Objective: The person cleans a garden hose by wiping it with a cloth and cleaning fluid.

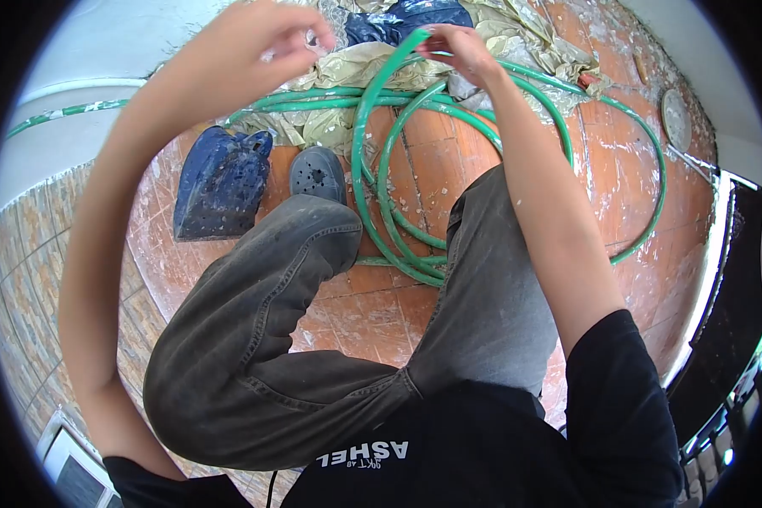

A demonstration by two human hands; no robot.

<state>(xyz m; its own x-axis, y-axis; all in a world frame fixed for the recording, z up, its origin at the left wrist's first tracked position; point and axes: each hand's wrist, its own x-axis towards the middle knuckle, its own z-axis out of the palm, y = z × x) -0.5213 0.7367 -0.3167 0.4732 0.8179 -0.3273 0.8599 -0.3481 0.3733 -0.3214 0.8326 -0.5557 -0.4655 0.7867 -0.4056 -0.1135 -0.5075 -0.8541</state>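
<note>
Hose: your green hose [372, 169] lies coiled on the tiled floor [356, 313] before your knees, with the top loop lifted.
Right hand [459, 49]: clenched on that loop's crest.
Left hand [267, 46]: raised and blurred; you cannot tell its grip.
Handling: likely light, springy, smooth; gather the loops near the crest.

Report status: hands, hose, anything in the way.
Right hand gripping green hose at coil top. Left hand raised alongside, blurred, grip unclear. Loops rest on tiled floor; crumpled plastic sheet behind, clog beside.

Paint-spattered terracotta tile floor [635, 195]: green hose coils [415, 269], crumpled sheet [516, 34], blue bag [220, 182], shoe [317, 173].
</note>
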